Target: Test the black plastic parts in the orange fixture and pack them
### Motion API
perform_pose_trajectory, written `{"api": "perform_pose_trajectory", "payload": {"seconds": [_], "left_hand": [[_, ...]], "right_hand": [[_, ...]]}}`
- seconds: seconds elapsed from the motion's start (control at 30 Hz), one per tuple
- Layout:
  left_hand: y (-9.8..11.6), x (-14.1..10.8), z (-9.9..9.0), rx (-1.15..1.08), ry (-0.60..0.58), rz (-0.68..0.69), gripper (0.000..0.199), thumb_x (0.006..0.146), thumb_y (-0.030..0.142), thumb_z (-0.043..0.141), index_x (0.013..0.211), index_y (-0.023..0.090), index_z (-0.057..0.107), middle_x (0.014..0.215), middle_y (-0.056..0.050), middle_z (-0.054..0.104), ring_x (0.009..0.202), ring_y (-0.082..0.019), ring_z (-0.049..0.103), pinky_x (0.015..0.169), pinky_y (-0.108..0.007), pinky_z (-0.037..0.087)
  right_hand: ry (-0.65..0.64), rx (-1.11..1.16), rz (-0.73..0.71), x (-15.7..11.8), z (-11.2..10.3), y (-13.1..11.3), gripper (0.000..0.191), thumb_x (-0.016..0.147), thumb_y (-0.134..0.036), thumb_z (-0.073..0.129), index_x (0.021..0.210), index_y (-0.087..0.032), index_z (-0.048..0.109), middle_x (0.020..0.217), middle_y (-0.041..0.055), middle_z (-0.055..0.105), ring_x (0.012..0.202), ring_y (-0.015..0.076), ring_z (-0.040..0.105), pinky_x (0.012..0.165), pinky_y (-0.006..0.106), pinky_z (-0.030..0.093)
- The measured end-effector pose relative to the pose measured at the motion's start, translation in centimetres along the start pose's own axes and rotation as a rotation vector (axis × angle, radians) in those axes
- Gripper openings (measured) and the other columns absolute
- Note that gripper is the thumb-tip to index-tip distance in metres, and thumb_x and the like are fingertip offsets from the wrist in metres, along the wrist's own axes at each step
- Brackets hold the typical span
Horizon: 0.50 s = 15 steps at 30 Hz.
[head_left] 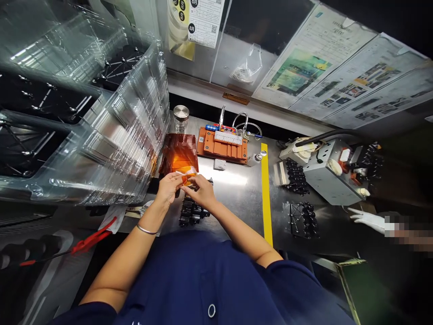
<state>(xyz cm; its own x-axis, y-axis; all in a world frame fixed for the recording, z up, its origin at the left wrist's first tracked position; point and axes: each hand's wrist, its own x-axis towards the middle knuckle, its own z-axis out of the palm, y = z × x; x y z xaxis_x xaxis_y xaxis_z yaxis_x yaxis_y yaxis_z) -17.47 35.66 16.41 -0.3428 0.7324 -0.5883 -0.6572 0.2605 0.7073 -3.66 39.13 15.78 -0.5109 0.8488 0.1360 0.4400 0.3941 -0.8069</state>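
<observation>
- While the person sits at the steel bench (pixel 237 198), the left hand (pixel 167 187) and right hand (pixel 201 192) meet just in front of a flat orange fixture with a white terminal strip (pixel 223 145), the one landmark here.
- The left grip is a narrow pinch on a small strip of translucent amber film (pixel 186 175), with a pale edge showing along it. The right grip is just as narrow, its fingers (pixel 192 181) closed on the strip's other end.
- That strip sits in the air between the fingertips, in front of the fixture and just above a cluster of black plastic lattice parts (pixel 192 212).
- The step in hand appears to be fine two-handed work on the strip itself; it seems to call for a steady, even pinch from both sides, since the film looks thin.
- A stack of amber translucent sheets (pixel 179 153) lies to the left of the fixture, and a glass jar with a metal lid (pixel 181 118) stands behind that stack.
- Large clear thermoformed plastic trays (pixel 122 122) stand farther left of the fixture.
- A yellow tape stripe (pixel 266 194) runs along the bench to the right of the fixture.
- Two more groups of black lattice parts (pixel 302 219) lie beyond the stripe, near a grey metal box (pixel 329 171).
- A co-worker's white-gloved hand (pixel 367 220) reaches in at the far right, well apart from the person's own hands.
</observation>
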Motion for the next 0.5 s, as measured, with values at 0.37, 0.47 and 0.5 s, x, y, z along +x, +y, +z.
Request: {"api": "perform_pose_trajectory", "payload": {"seconds": [0.37,0.47,0.5], "left_hand": [[-0.7,0.8,0.1,0.146,0.025,0.024,0.039,0.044,0.016,0.085,0.074,0.01,0.062,0.068,-0.005,0.069,0.062,-0.012,0.065,0.063,-0.024,0.055],[0.1,1.8,-1.2,0.21,0.088,0.022,0.034,0.047,0.012,0.082,0.075,0.01,0.063,0.066,-0.004,0.068,0.059,-0.012,0.065,0.059,-0.023,0.055],[0.5,2.3,-1.7,0.234,0.119,0.022,0.031,0.048,0.01,0.08,0.074,0.011,0.062,0.064,-0.004,0.068,0.058,-0.012,0.064,0.058,-0.023,0.055]], "right_hand": [[0.072,0.109,0.337,2.0,-2.6,3.9,0.018,0.074,-0.03,0.057,0.061,-0.018,0.06,0.058,-0.0027,0.06,0.055,0.011,0.052,0.056,0.023,0.043],[0.242,0.091,0.425,2.4,-9.0,7.7,0.026,0.073,-0.04,0.053,0.062,-0.017,0.057,0.058,-0.0011,0.058,0.056,0.0117,0.051,0.054,0.024,0.043],[0.309,0.076,0.457,2.1,-11.5,8.9,0.029,0.073,-0.044,0.051,0.063,-0.017,0.056,0.057,-0.0006,0.056,0.055,0.012,0.049,0.052,0.024,0.042]]}}
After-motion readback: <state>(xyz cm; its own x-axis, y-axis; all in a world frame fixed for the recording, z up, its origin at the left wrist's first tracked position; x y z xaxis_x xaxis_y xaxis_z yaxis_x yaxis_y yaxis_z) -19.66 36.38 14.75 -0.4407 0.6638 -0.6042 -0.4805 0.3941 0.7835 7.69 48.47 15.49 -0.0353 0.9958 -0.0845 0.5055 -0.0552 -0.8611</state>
